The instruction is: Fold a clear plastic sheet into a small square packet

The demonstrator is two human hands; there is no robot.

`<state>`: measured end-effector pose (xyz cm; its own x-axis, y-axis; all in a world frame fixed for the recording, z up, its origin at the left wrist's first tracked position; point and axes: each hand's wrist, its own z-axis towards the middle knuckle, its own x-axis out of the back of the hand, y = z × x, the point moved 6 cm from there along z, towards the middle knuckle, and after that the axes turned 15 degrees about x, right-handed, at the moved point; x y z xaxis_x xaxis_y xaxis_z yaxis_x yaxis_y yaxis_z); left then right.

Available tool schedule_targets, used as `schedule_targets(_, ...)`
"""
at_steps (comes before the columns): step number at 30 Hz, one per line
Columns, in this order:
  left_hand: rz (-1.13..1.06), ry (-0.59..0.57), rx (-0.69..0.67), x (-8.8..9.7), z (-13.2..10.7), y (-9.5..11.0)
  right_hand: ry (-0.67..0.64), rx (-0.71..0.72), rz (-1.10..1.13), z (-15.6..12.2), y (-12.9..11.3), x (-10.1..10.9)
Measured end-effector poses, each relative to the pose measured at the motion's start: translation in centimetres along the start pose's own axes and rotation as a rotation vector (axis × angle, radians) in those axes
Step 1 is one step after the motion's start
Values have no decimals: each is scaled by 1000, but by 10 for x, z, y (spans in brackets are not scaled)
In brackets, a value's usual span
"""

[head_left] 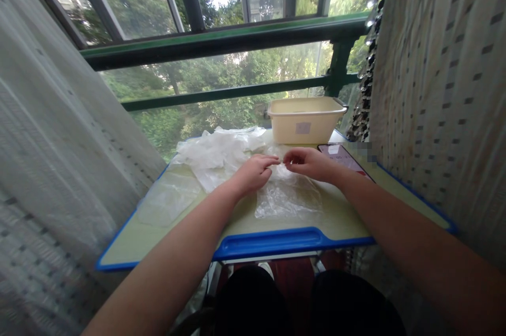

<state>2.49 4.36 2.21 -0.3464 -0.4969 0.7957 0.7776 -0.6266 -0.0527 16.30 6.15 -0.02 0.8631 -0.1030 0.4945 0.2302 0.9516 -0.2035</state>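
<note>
A clear, crinkled plastic bag (290,200) lies on the table in front of me, its upper part between and beneath my hands. My left hand (256,173) reaches over the bag's upper left side, fingers stretched to the right and the thumb apart below them. From the right, my right hand (310,163) comes in with curled fingers, pinching the bag's top edge; the exact grip is small and partly hidden. The fingertips of both hands nearly meet. Left of them, a loose heap of white, translucent plastic bags (221,149) spreads over the table.
A cream plastic tub (310,128) with a small label stands at the back right. A phone (342,159) with a lit screen lies near my right forearm. The pale table (237,220) has a raised blue edge. Curtains (443,88) hang at both sides; a green railing crosses the window.
</note>
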Motion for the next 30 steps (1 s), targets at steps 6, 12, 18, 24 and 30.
schedule_targets(6, 22, -72, 33, -5, 2, -10, 55, 3, 65, -2, 0, 2)
schedule_targets(12, -18, -163, 167, -7, 0, -16, 175, -118, 206, -1, 3, 6)
schedule_targets(18, -25, -158, 172, -8, 0, -19, -18, -143, -289, -3, 11, 5)
schedule_targets(24, -60, -99, 87, -1, -2, -12, -114, -51, -500, -4, 12, 4)
schedule_targets(30, 134, -305, 102, -13, -10, -6, -58, 290, -577, -4, -8, 3)
